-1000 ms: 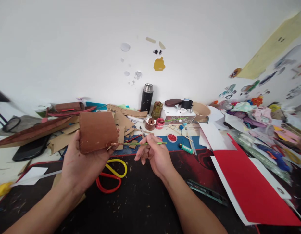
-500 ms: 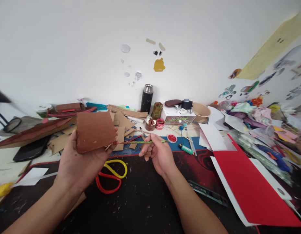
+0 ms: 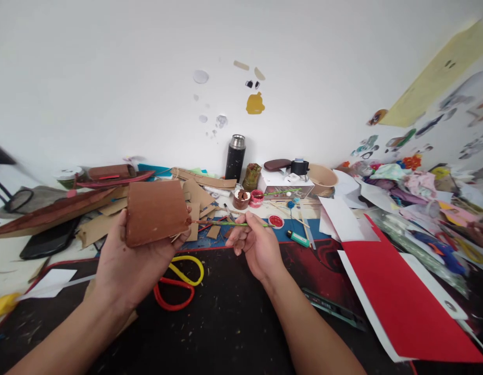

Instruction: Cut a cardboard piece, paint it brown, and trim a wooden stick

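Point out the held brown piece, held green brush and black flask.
Held brown piece [image 3: 157, 213], head view: its broad face.
Held green brush [image 3: 222, 223], head view: its handle.
Black flask [image 3: 235, 162], head view: its body.

Goes bare from left hand [image 3: 127, 265] and right hand [image 3: 260, 250] along both forearms [image 3: 77, 328], tapering smoothly to slim wrists [image 3: 269, 278]. Bears a small dark spot [image 3: 124, 249] just below the left thumb [image 3: 118, 227].
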Demonstrator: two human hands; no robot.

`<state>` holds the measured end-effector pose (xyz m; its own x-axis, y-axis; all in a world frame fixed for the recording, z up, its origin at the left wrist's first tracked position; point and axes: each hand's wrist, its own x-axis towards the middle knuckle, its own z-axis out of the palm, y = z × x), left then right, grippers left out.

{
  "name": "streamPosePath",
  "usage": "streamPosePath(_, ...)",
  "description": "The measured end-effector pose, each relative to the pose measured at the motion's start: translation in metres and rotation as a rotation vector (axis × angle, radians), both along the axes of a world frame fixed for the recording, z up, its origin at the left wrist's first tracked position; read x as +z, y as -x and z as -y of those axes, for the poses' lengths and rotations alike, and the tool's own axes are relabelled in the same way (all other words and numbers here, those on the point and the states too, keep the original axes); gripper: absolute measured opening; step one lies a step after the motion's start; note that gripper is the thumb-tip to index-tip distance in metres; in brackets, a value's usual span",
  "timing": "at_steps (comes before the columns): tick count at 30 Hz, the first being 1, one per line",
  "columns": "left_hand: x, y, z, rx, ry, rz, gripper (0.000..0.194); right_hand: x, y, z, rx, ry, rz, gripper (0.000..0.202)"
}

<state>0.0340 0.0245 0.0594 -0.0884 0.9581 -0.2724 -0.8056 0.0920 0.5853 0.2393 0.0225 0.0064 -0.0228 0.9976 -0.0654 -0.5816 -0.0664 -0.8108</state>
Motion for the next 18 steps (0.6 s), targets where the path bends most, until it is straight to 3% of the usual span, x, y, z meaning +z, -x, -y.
streamPosePath(18, -0.0017, 0.0061, -0.0024, 0.025, -0.004, 0.01, 0.039, 0.0014, 0.0008, 0.002, 0.048, 0.006, 0.004, 0.042)
